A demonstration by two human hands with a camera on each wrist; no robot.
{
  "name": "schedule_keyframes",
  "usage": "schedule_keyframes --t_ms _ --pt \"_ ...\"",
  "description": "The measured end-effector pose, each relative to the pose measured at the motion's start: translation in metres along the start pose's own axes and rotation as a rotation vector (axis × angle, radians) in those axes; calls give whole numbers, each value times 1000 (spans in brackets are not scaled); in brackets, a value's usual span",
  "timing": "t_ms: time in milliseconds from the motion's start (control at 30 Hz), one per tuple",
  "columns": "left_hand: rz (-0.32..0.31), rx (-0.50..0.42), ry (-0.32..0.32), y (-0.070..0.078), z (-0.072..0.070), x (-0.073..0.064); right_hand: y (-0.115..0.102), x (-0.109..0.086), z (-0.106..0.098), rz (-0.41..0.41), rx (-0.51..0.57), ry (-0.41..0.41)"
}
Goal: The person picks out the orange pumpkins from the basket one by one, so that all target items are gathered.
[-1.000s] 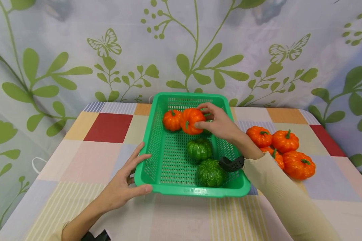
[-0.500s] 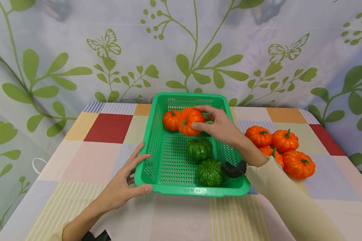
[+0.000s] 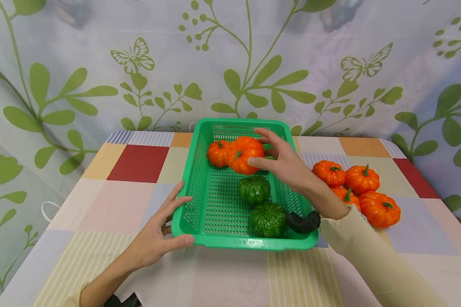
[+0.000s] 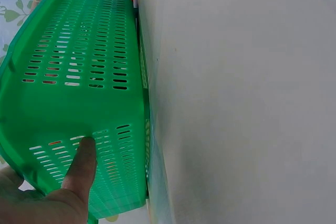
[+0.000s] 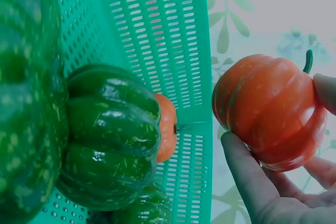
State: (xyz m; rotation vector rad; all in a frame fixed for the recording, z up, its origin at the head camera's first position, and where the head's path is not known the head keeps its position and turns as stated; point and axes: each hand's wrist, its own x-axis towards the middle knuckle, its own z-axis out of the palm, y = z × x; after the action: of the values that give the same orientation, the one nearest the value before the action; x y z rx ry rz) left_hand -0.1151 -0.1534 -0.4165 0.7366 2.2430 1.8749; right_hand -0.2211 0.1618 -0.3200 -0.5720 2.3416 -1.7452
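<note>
My right hand holds an orange pumpkin by its side, over the far part of a green plastic basket. In the right wrist view the thumb lies near the stem and fingers support the pumpkin from the other side. Beside it in the basket is another orange pumpkin. Two green pumpkins, one in the middle and one at the near right, lie there too; another green one is mostly hidden behind the right hand. My left hand grips the basket's near left corner, one finger against its outer wall.
Several orange pumpkins sit together on the checkered tablecloth, right of the basket. A leaf-printed curtain hangs behind the table. Black camera mounts are on both wrists.
The held pumpkin dipped a little left toward its neighbour, then shifted slightly right. My right hand's index finger has lifted and the fingers are spread wider. The left hand and basket stay put.
</note>
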Motion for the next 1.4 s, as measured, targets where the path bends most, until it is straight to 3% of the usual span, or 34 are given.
schedule_keyframes --t_ms 267,900,1233,1400 --pt "2 0 -1 -1 0 1 -7 -13 -3 -4 -48 -30" --pt "20 -3 -1 -1 0 0 -15 -29 -7 -19 -24 74" --pt "22 -1 0 -1 0 -1 -20 -49 -20 -2 -136 49" --pt "19 -3 -2 -1 0 -1 -20 -60 -25 -3 -129 45"
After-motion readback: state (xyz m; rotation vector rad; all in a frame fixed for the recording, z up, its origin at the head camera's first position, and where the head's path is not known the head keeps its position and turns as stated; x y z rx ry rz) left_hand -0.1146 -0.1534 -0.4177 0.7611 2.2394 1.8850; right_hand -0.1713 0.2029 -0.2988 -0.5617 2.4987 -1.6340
